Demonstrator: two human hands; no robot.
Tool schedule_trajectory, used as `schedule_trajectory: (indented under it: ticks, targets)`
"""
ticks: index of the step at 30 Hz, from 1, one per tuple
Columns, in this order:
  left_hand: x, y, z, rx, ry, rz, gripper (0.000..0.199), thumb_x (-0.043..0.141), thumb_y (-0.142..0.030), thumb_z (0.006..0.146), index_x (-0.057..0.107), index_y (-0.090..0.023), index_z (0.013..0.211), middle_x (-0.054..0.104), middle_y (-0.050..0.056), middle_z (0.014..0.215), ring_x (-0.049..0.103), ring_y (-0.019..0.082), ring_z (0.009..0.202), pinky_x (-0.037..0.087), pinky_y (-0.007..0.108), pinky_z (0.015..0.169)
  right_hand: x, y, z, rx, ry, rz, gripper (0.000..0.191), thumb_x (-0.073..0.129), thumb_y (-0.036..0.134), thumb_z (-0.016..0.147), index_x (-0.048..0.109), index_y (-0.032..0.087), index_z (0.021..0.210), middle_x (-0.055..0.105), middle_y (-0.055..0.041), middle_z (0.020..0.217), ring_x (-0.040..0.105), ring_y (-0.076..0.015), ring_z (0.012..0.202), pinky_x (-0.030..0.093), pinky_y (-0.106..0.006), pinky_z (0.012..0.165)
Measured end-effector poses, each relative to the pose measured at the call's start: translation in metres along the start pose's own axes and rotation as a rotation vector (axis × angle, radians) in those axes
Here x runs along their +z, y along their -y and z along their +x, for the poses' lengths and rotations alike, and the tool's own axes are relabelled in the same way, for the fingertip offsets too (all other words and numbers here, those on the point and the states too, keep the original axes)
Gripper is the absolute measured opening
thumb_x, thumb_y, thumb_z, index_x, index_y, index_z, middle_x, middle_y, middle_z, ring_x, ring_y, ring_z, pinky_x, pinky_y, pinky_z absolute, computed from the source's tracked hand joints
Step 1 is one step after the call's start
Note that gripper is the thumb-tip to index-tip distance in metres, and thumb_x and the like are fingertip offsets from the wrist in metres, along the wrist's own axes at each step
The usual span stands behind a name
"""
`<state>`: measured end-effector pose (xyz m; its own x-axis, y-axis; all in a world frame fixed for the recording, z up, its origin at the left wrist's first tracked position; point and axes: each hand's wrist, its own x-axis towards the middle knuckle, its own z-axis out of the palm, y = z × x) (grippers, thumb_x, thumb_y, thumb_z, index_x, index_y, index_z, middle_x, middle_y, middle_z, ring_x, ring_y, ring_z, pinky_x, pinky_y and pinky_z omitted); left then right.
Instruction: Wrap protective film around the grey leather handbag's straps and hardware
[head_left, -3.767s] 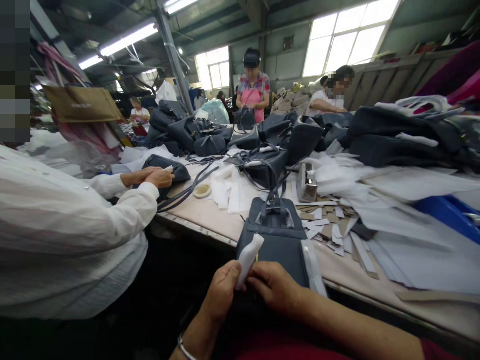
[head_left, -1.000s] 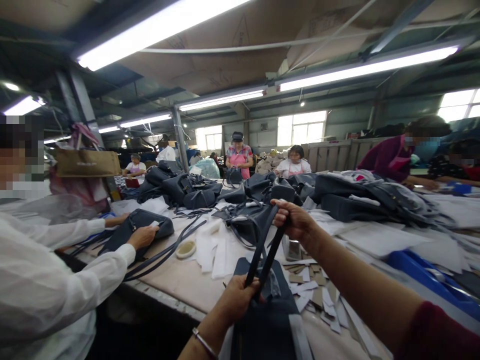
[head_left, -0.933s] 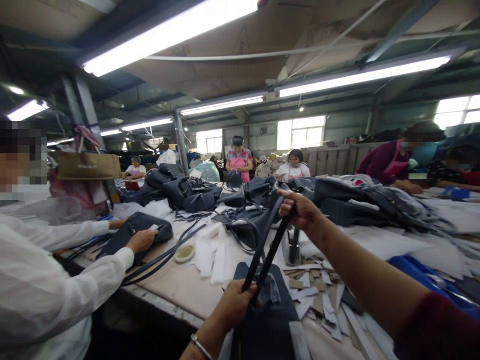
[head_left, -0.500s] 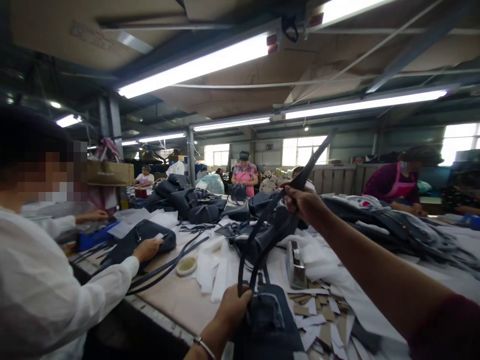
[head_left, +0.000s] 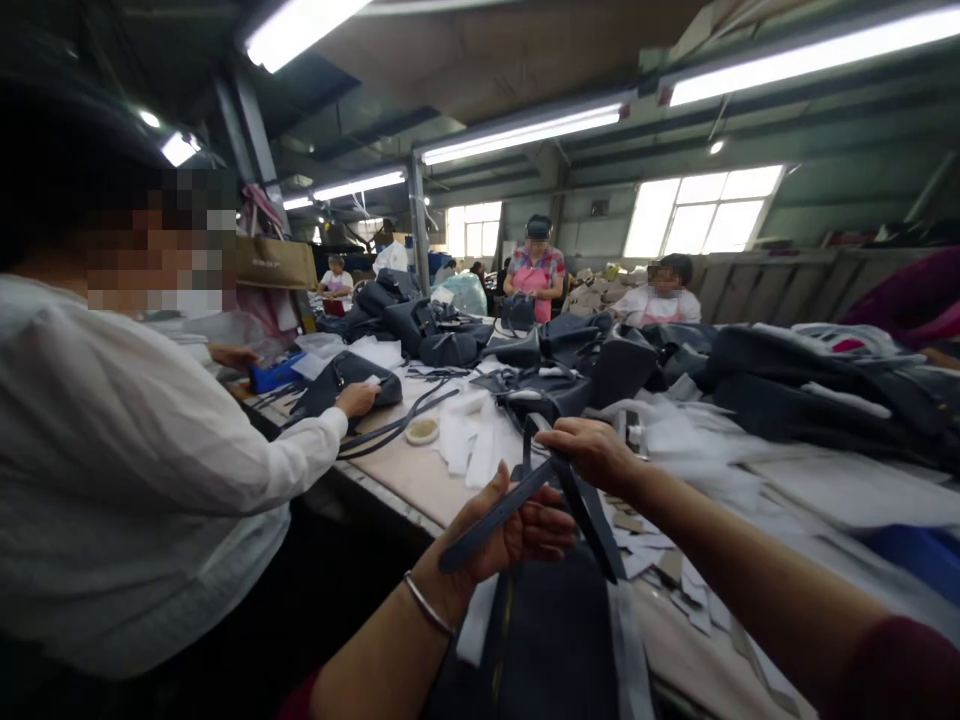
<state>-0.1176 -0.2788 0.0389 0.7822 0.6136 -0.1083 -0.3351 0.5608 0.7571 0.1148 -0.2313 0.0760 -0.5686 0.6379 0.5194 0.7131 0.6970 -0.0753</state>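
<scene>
My right hand pinches a dark strap near its upper bend, and the strap's ends hang down on both sides. One end lies across the palm of my left hand, whose fingers are stretched out and not closed on it. A metal bangle circles my left wrist. Directly below both hands is a dark navy bag with a gold-coloured zip line and a white strip along its side. The strap's join to the bag is hidden behind my hands.
On the left, a co-worker in a white top handles another dark bag. A roll of tape and white sheets lie on the table. Dark bags are heaped further back. Card scraps lie to the right.
My right hand has come down and closer with the strap. My left hand has let go of the straps and turned palm up under one end. The view has shifted rightward and down.
</scene>
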Motion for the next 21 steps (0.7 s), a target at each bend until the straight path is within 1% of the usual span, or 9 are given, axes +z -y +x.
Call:
schedule_trajectory:
  ticks: [2, 4, 7, 10, 12, 14, 16, 19, 21]
  targets:
    - [0.0, 0.004, -0.003, 0.036, -0.094, 0.152, 0.073, 0.069, -0.07, 0.073, 0.065, -0.011, 0.116, 0.071, 0.018, 0.108, 0.069, 0.03, 0.099, 0.05, 0.042, 0.088, 0.005, 0.002, -0.002, -0.019, 0.045, 0.009, 0.037, 0.051, 0.009, 0.085, 0.071, 0.026, 0.11, 0.059, -0.0034, 0.078, 0.049, -0.0154, 0.07, 0.033, -0.027, 0.064]
    - [-0.004, 0.009, -0.004, 0.13, -0.264, 0.344, 0.066, 0.08, -0.054, 0.07, 0.063, -0.013, 0.12, 0.07, 0.016, 0.109, 0.068, 0.026, 0.097, 0.05, 0.036, 0.083, 0.007, 0.004, -0.004, -0.027, 0.095, -0.015, 0.035, 0.052, 0.01, 0.085, 0.071, 0.026, 0.11, 0.059, -0.0033, 0.078, 0.048, -0.0153, 0.069, 0.03, -0.027, 0.062]
    - [-0.009, 0.018, -0.006, 0.298, -0.425, 0.524, 0.063, 0.085, -0.039, 0.069, 0.061, -0.016, 0.122, 0.068, 0.012, 0.11, 0.065, 0.019, 0.091, 0.05, 0.031, 0.081, 0.009, 0.008, -0.007, -0.007, 0.158, -0.094, 0.034, 0.054, 0.012, 0.086, 0.069, 0.025, 0.114, 0.061, -0.0044, 0.083, 0.051, -0.0161, 0.071, 0.027, -0.029, 0.061]
    - [-0.005, 0.023, -0.01, 0.377, -0.464, 0.648, 0.05, 0.076, -0.042, 0.078, 0.062, -0.016, 0.118, 0.068, 0.007, 0.094, 0.063, 0.015, 0.078, 0.048, 0.028, 0.073, 0.012, 0.012, -0.008, 0.028, 0.178, -0.137, 0.037, 0.052, 0.011, 0.087, 0.067, 0.025, 0.117, 0.063, -0.005, 0.085, 0.054, -0.017, 0.074, 0.027, -0.029, 0.06]
    - [0.002, 0.024, -0.013, 0.377, -0.45, 0.777, 0.04, 0.069, -0.046, 0.083, 0.068, -0.014, 0.106, 0.067, 0.006, 0.083, 0.06, 0.015, 0.074, 0.046, 0.027, 0.07, 0.015, 0.015, -0.008, 0.05, 0.177, -0.141, 0.04, 0.05, 0.008, 0.085, 0.068, 0.026, 0.117, 0.064, -0.0054, 0.086, 0.055, -0.0175, 0.075, 0.027, -0.029, 0.06]
    - [0.01, 0.025, -0.013, 0.359, -0.431, 0.897, 0.038, 0.068, -0.05, 0.083, 0.071, -0.014, 0.093, 0.067, 0.007, 0.083, 0.06, 0.017, 0.077, 0.045, 0.027, 0.072, 0.017, 0.019, -0.006, 0.07, 0.179, -0.142, 0.045, 0.05, 0.006, 0.083, 0.067, 0.026, 0.119, 0.065, -0.0061, 0.088, 0.057, -0.0181, 0.076, 0.029, -0.029, 0.06]
    - [0.017, 0.027, -0.008, 0.314, -0.417, 0.94, 0.038, 0.07, -0.053, 0.08, 0.072, -0.014, 0.081, 0.066, 0.005, 0.079, 0.057, 0.017, 0.077, 0.043, 0.027, 0.07, 0.019, 0.025, -0.005, 0.088, 0.184, -0.148, 0.048, 0.051, 0.004, 0.081, 0.066, 0.025, 0.121, 0.067, -0.0068, 0.091, 0.058, -0.0188, 0.079, 0.031, -0.028, 0.061]
    - [0.022, 0.032, 0.003, 0.213, -0.434, 0.786, 0.04, 0.072, -0.054, 0.076, 0.067, -0.014, 0.071, 0.054, -0.001, 0.061, 0.047, 0.012, 0.061, 0.036, 0.025, 0.059, 0.023, 0.031, -0.004, 0.11, 0.193, -0.151, 0.046, 0.052, 0.007, 0.083, 0.066, 0.024, 0.123, 0.068, -0.0081, 0.093, 0.06, -0.02, 0.082, 0.035, -0.027, 0.063]
    - [0.023, 0.034, 0.008, 0.181, -0.436, 0.615, 0.039, 0.075, -0.051, 0.074, 0.067, -0.013, 0.072, 0.053, -0.002, 0.06, 0.045, 0.011, 0.059, 0.036, 0.024, 0.058, 0.024, 0.032, -0.006, 0.117, 0.198, -0.142, 0.043, 0.052, 0.009, 0.084, 0.066, 0.022, 0.123, 0.069, -0.0088, 0.093, 0.062, -0.021, 0.082, 0.038, -0.028, 0.065]
